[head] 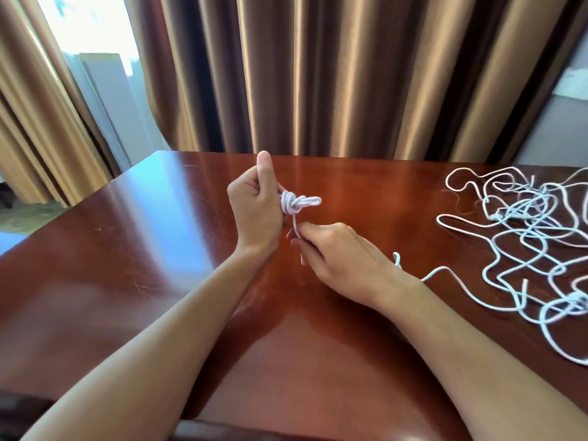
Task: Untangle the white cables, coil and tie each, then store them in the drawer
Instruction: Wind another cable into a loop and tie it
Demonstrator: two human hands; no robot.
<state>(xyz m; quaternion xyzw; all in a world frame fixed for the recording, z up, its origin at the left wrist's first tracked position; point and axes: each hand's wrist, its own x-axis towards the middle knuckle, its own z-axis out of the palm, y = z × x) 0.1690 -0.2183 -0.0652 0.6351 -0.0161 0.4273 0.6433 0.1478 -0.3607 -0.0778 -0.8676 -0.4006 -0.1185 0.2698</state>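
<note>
Head view: your left hand is raised above the wooden table, thumb up, fingers curled round a small coil of white cable. The coil sticks out to the right of the fist, long axis roughly horizontal, with wraps already round its middle. Your right hand sits just below and right of it, fingertips pinched tight on the cable's tail. The tail runs nearly straight down from the coil's wrapped middle into that pinch, so it lies across the coil's axis. My read: you're cinching the tie, and the pull should go down and toward you, away from the left fist, with the left holding the coil in place. The right hand is nearer the free end; keep it there. The remaining tangled white cables lie loose on the table, well right of both hands. No drawer visible.
</note>
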